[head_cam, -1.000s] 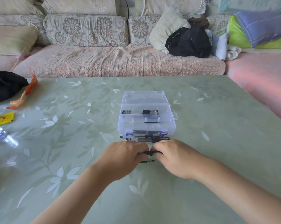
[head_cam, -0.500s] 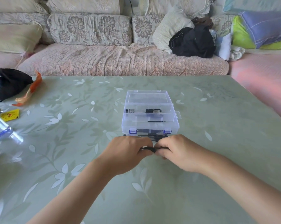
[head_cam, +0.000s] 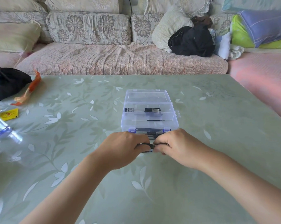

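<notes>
The green bench (head_cam: 217, 159) carries an open clear plastic organiser box (head_cam: 149, 117) just beyond the fingers. Left hand (head_cam: 125, 149) and right hand (head_cam: 177, 146) curl their fingers tightly round a thin black pen (head_cam: 150, 145), held between them. Probably capping or assembling it; next calls for a straight push together.

- A table (head_cam: 217, 126) is covered with a pale green cloth printed with white leaves.
- A black plastic bag (head_cam: 6, 83) is seen at the table's far left, with an orange wrapper (head_cam: 29, 91) just beside it.
- A yellow packet (head_cam: 9, 114) is laid nearer, and a clear bottle (head_cam: 0, 129) is cut off by the left edge.
- A black garment (head_cam: 191, 41) is heaped on the floral sofa (head_cam: 117, 60) behind the table.
- A green and purple pillow (head_cam: 262, 28) is set at the far right.
</notes>
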`<state>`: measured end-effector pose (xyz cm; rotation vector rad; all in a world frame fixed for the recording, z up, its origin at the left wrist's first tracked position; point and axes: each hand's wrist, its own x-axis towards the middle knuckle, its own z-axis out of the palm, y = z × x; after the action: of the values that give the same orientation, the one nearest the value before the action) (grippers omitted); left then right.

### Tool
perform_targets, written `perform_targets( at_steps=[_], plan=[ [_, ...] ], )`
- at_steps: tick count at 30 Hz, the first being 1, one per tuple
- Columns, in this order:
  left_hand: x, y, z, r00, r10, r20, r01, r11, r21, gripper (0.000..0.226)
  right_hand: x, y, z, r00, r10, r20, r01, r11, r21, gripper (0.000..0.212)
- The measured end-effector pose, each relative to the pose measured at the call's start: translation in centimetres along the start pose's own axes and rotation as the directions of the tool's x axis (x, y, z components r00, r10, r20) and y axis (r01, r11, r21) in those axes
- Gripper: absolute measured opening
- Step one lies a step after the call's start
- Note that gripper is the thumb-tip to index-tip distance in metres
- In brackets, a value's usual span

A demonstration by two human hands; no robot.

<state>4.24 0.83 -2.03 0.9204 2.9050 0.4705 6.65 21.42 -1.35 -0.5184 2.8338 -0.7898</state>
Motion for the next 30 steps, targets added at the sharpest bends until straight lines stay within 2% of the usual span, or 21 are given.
perform_targets(
  at_steps=[6, 10, 13, 15, 17, 22, 24, 28, 30],
  plan=[
    [0.1, 0.1, -0.7, 0.996, -0.061, 0.069, 0.062, 0.998, -0.011, 0.025, 0.3, 0.4, 0.1, 0.980, -0.172, -0.099, 0.157, 0.976, -0.150, 0.022],
    [0.3, 0.1, -1.3, 0.988, -0.057, 0.144, 0.061, 0.998, -0.020, 0.028, 0.3, 0.2, 0.4, 0.938, -0.297, -0.177, 0.239, 0.927, -0.290, 0.022],
    [0.2, -0.3, -1.4, 0.992, -0.071, 0.107, 0.079, 0.995, -0.067, 0.028, 0.5, 0.1, 0.4, 0.920, -0.333, -0.208, 0.244, 0.900, -0.362, 0.022],
    [-0.1, -0.3, -1.3, 0.999, -0.033, 0.025, 0.033, 0.999, -0.008, 0.023, 0.6, 0.1, 0.2, 0.936, -0.292, -0.197, 0.225, 0.926, -0.304, 0.019],
    [-0.3, -0.2, -0.9, 0.999, 0.031, -0.043, -0.028, 0.997, 0.067, 0.021, 0.4, -0.1, 0.1, 0.962, -0.221, -0.163, 0.193, 0.966, -0.173, 0.015],
    [0.2, -0.4, -0.6, 0.995, 0.090, -0.048, -0.086, 0.992, 0.088, 0.021, 0.3, 0.2, -0.8, 0.999, -0.027, -0.038, 0.031, 0.992, 0.122, 0.016],
    [0.4, -0.4, -0.7, 0.996, 0.082, -0.022, -0.080, 0.995, 0.063, 0.020, 0.4, 0.2, -0.7, 0.998, -0.039, -0.039, 0.043, 0.995, 0.093, 0.016],
    [0.3, -0.9, -1.0, 0.998, 0.032, 0.055, -0.033, 0.999, 0.006, 0.019, 0.1, 0.0, -0.7, 0.983, -0.164, -0.078, 0.156, 0.983, -0.095, 0.013],
    [0.1, -1.5, -1.3, 0.998, 0.007, 0.069, -0.007, 1.000, -0.002, 0.020, -0.2, 0.1, -1.3, 0.981, -0.170, -0.092, 0.160, 0.981, -0.112, 0.012]
  ],
)
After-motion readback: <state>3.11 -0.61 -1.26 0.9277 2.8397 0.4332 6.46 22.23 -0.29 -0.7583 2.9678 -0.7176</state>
